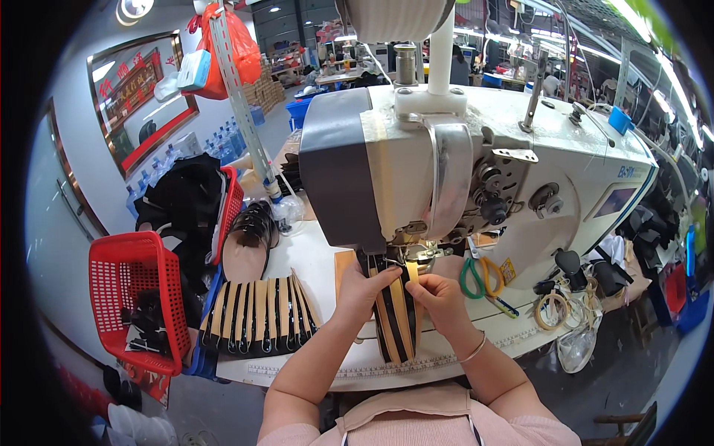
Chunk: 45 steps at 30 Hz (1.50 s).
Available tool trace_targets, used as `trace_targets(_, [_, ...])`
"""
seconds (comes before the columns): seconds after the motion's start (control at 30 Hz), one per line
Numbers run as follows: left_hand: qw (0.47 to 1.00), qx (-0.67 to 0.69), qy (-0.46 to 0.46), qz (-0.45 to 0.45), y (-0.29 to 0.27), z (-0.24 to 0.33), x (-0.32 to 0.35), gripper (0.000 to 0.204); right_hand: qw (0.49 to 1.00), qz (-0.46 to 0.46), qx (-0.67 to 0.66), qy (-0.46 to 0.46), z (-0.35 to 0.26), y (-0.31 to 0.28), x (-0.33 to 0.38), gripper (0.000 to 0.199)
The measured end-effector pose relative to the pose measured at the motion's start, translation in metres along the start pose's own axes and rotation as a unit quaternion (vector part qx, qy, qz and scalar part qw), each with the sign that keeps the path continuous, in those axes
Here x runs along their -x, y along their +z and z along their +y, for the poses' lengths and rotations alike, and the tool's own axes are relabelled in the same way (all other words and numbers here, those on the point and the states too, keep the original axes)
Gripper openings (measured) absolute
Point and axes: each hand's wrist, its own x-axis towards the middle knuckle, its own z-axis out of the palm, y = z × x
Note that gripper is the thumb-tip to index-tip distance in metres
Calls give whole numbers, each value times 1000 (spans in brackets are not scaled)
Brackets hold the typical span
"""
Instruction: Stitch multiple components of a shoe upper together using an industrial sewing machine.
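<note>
Beneath the needle area of a white sewing machine (379, 171) lies a set of long black and tan strips (394, 323), their lower ends reaching toward the table's front edge. My left hand (361, 290) grips the strips on their left side, its thumb stretched across them close to the presser foot (394, 260). On the other side, my right hand (442, 297) pinches a narrow tan strip (413, 273) between thumb and fingers. Both hands are close together. The fingers under the work are partly hidden. Left of my left arm, a fanned row of similar black and tan strips (256, 316) rests on the table.
Green- and orange-handled scissors (491, 276) lie right of my hands. A ruler tape (320, 369) runs along the table's front edge. Dark shoe uppers (256, 230) sit behind the fanned strips. Red baskets (178, 297) with black scraps stand left. Tape rolls (552, 311) lie right.
</note>
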Motion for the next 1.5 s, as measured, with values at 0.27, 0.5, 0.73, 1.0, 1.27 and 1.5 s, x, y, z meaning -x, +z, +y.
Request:
trace_targets(0.27, [1000, -11, -9, -17, -3, 5, -5, 26, 1000, 7, 1, -6, 6, 2, -2, 14])
trace_targets(0.5, [999, 7, -15, -44, -10, 3, -4, 29, 1000, 9, -3, 13, 7, 2, -3, 13])
trace_targets(0.73, [994, 33, -87, -49, -19, -29, 44, 42, 1000, 14, 10, 10, 7, 1, -4, 15])
trace_targets(1.0, [998, -53, -3, -22, -17, -42, 85, 37, 1000, 17, -8, 0, 3, 3, -1, 15])
trace_targets(1.27, [998, -59, -4, -31, -13, -28, 81, 32, 1000, 10, 7, -12, 12, -1, 3, 15])
trace_targets(1.5, [997, -73, 7, -30, -12, -27, 72, 29, 1000, 1, -6, 6, 7, -1, 4, 14])
